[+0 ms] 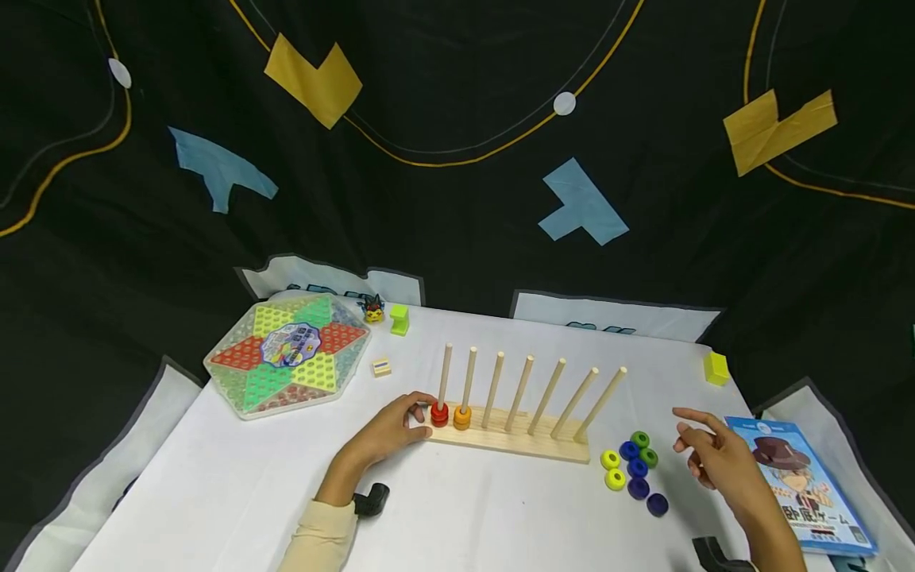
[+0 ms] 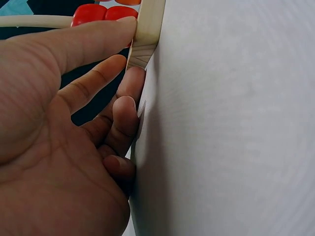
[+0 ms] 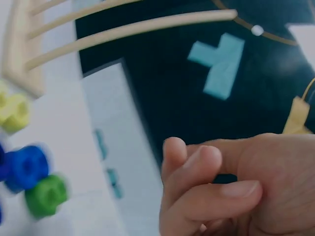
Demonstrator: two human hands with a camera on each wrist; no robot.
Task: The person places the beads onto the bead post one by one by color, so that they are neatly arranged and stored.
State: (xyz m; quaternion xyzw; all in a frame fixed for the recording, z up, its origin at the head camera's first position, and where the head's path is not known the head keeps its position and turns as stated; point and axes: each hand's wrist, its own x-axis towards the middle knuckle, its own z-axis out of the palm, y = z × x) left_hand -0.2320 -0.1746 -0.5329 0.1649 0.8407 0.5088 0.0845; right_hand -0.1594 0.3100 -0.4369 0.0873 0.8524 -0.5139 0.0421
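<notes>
Black cloth [image 1: 457,230] behind the pegboard [image 1: 525,445]; white tabletop [image 1: 529,524] with its far edge well behind the pegboard and a wide stretch before it. Left hand [image 1: 386,429] at the pegboard's left end, thumb and fingertips pinching it beside the red rings [image 1: 439,415]. Right hand [image 1: 722,457] well right of the pegboard, forefinger extended, other fingers loosely curled. Just off the pegboard's right end: yellow rings [image 1: 610,459], blue rings [image 1: 638,488], green rings [image 1: 649,458].

A white bench [image 1: 486,516] is occupied by a pegged wooden rack [image 1: 513,440], loose rings [image 1: 637,468], a hexagonal game board [image 1: 289,353], small blocks [image 1: 716,369], a figurine [image 1: 372,309] and a blue case [image 1: 818,486].
</notes>
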